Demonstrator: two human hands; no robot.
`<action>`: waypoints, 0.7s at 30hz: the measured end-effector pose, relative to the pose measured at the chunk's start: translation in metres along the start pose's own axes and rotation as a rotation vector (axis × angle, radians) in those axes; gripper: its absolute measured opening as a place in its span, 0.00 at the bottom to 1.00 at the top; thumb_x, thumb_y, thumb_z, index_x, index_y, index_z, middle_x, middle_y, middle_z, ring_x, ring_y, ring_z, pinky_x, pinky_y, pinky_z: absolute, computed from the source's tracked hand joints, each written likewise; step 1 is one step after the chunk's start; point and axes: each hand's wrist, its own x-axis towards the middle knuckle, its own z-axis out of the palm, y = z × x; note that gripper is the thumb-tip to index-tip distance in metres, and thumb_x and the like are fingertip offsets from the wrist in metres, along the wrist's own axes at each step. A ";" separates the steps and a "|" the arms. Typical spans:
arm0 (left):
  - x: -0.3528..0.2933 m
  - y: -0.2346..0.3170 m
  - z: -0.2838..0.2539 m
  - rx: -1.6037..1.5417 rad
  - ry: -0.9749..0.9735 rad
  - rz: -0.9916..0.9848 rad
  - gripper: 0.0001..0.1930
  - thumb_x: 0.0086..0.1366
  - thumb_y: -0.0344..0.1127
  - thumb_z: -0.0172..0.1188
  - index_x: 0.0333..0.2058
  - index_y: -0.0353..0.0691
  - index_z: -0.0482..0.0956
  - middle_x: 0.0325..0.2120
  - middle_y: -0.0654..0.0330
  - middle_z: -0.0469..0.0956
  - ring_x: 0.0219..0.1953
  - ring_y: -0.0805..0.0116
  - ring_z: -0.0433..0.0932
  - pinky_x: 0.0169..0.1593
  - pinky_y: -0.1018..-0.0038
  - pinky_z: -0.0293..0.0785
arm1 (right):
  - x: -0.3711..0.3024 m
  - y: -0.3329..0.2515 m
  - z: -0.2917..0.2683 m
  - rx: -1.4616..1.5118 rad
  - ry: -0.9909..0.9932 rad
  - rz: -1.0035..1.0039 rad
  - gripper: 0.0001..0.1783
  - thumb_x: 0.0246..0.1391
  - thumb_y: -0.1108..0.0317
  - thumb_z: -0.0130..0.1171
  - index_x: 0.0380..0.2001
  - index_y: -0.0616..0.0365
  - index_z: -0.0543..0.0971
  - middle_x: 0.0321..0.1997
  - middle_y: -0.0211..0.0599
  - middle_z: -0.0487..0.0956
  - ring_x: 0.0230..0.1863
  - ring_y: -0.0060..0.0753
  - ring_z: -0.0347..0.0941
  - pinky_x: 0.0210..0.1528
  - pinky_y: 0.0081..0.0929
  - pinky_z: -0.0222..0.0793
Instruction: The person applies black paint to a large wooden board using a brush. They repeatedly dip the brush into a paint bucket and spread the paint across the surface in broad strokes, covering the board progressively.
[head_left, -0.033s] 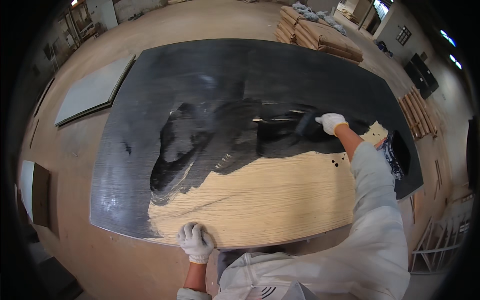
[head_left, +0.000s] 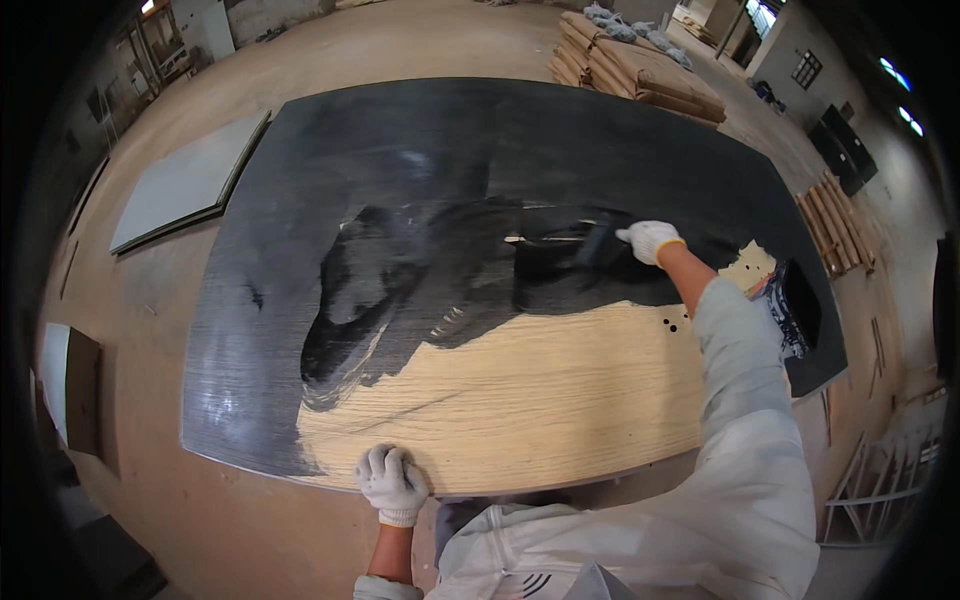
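My right hand [head_left: 652,242], in a white knit glove, is closed round a dark wide-bladed spreader [head_left: 597,247]. Its blade lies on wet black paint, blending into it, so its exact shape is hard to make out. Beneath is a large wood-grain board [head_left: 540,390], coated black across its far and left parts and bare tan along the near middle. My left hand [head_left: 390,482], gloved too, rests with curled fingers on the board's near edge. A black paint-smeared container [head_left: 797,308] sits at the board's right end, beside a small bare tan patch with black drops.
A pale panel [head_left: 190,182] lies on the floor left of the board, and a white-topped box [head_left: 72,385] stands nearer. Beyond the far right corner are stacked brown packages [head_left: 640,72]. Brown rolls [head_left: 836,225] and a metal frame [head_left: 880,490] are along the right.
My right hand and the spreader have moved slightly left across the black paint. My left hand stays at the near edge.
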 end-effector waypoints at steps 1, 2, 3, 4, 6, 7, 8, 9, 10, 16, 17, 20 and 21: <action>0.002 -0.001 0.001 -0.016 -0.006 0.009 0.11 0.52 0.32 0.60 0.37 0.47 0.80 0.40 0.58 0.79 0.46 0.49 0.76 0.52 0.52 0.70 | -0.001 -0.025 -0.005 -0.009 0.055 -0.088 0.28 0.71 0.70 0.50 0.71 0.37 0.76 0.66 0.44 0.82 0.65 0.53 0.80 0.63 0.47 0.79; 0.003 0.001 0.002 -0.035 -0.012 0.015 0.11 0.52 0.32 0.60 0.37 0.46 0.80 0.40 0.58 0.79 0.46 0.49 0.76 0.52 0.52 0.70 | -0.001 -0.047 -0.011 -0.022 0.109 -0.174 0.29 0.70 0.70 0.51 0.72 0.37 0.75 0.66 0.45 0.82 0.64 0.53 0.81 0.61 0.48 0.79; 0.002 0.002 0.003 -0.022 -0.023 0.018 0.11 0.53 0.33 0.60 0.37 0.46 0.80 0.40 0.58 0.79 0.46 0.49 0.76 0.52 0.52 0.70 | -0.005 -0.080 -0.018 -0.045 0.053 -0.223 0.29 0.70 0.70 0.51 0.72 0.37 0.74 0.65 0.45 0.82 0.63 0.54 0.81 0.60 0.48 0.80; 0.000 -0.001 0.001 -0.003 -0.027 0.018 0.11 0.53 0.33 0.60 0.37 0.47 0.80 0.40 0.58 0.79 0.46 0.49 0.76 0.52 0.52 0.70 | -0.015 -0.105 -0.023 -0.069 0.004 -0.280 0.30 0.69 0.70 0.51 0.73 0.38 0.74 0.64 0.45 0.83 0.62 0.54 0.82 0.59 0.48 0.80; -0.002 -0.008 -0.004 0.017 -0.020 0.011 0.11 0.53 0.33 0.60 0.37 0.47 0.80 0.40 0.58 0.79 0.46 0.49 0.76 0.52 0.52 0.70 | -0.037 -0.124 -0.022 -0.083 -0.014 -0.323 0.31 0.69 0.69 0.49 0.73 0.37 0.72 0.62 0.44 0.84 0.61 0.54 0.82 0.58 0.46 0.81; -0.004 -0.008 -0.003 0.012 -0.009 0.010 0.11 0.53 0.33 0.60 0.37 0.47 0.80 0.40 0.58 0.79 0.46 0.49 0.76 0.52 0.52 0.70 | -0.037 -0.108 -0.013 -0.076 -0.039 -0.321 0.32 0.68 0.70 0.49 0.74 0.37 0.72 0.63 0.43 0.84 0.60 0.53 0.83 0.58 0.46 0.81; -0.004 -0.006 0.000 -0.002 0.005 0.011 0.11 0.53 0.33 0.60 0.37 0.47 0.80 0.40 0.58 0.79 0.46 0.49 0.76 0.52 0.52 0.70 | -0.033 -0.077 0.000 -0.057 0.010 -0.309 0.32 0.68 0.71 0.50 0.73 0.38 0.73 0.64 0.42 0.83 0.62 0.51 0.82 0.59 0.47 0.80; -0.005 -0.006 -0.002 0.017 0.023 -0.005 0.11 0.52 0.33 0.60 0.37 0.47 0.80 0.40 0.59 0.79 0.46 0.50 0.76 0.52 0.53 0.69 | -0.039 -0.066 -0.013 -0.022 -0.045 -0.196 0.31 0.67 0.71 0.50 0.72 0.39 0.74 0.66 0.41 0.82 0.65 0.49 0.80 0.62 0.46 0.78; -0.003 -0.004 0.000 0.011 0.025 -0.006 0.11 0.52 0.33 0.60 0.37 0.47 0.80 0.40 0.59 0.79 0.46 0.50 0.76 0.52 0.53 0.69 | -0.035 -0.042 -0.011 -0.004 -0.054 -0.095 0.31 0.67 0.71 0.50 0.72 0.39 0.75 0.68 0.40 0.81 0.67 0.49 0.79 0.66 0.45 0.76; 0.001 0.000 0.007 -0.034 0.020 0.011 0.11 0.52 0.33 0.60 0.36 0.48 0.80 0.40 0.59 0.79 0.46 0.50 0.76 0.52 0.53 0.69 | 0.010 -0.052 -0.017 0.139 0.028 -0.081 0.30 0.68 0.71 0.49 0.72 0.42 0.75 0.70 0.46 0.79 0.69 0.52 0.76 0.68 0.47 0.74; 0.000 0.001 0.006 -0.024 0.007 0.021 0.11 0.52 0.33 0.60 0.36 0.48 0.80 0.40 0.59 0.79 0.46 0.50 0.76 0.52 0.53 0.69 | 0.010 -0.073 -0.017 0.180 0.055 -0.118 0.30 0.68 0.70 0.48 0.72 0.42 0.75 0.69 0.46 0.79 0.69 0.53 0.76 0.67 0.48 0.75; -0.002 -0.005 -0.001 0.002 0.001 0.025 0.11 0.52 0.33 0.60 0.36 0.48 0.80 0.40 0.59 0.79 0.46 0.50 0.76 0.52 0.53 0.69 | -0.006 -0.106 -0.019 0.101 0.033 -0.220 0.30 0.68 0.69 0.48 0.72 0.44 0.75 0.68 0.47 0.80 0.68 0.54 0.77 0.66 0.49 0.75; -0.005 -0.008 -0.002 0.001 0.014 0.015 0.11 0.51 0.33 0.60 0.36 0.48 0.80 0.40 0.59 0.79 0.46 0.50 0.76 0.52 0.53 0.69 | -0.007 -0.099 -0.019 0.084 0.012 -0.221 0.29 0.67 0.69 0.49 0.71 0.44 0.76 0.67 0.47 0.81 0.68 0.53 0.77 0.66 0.48 0.75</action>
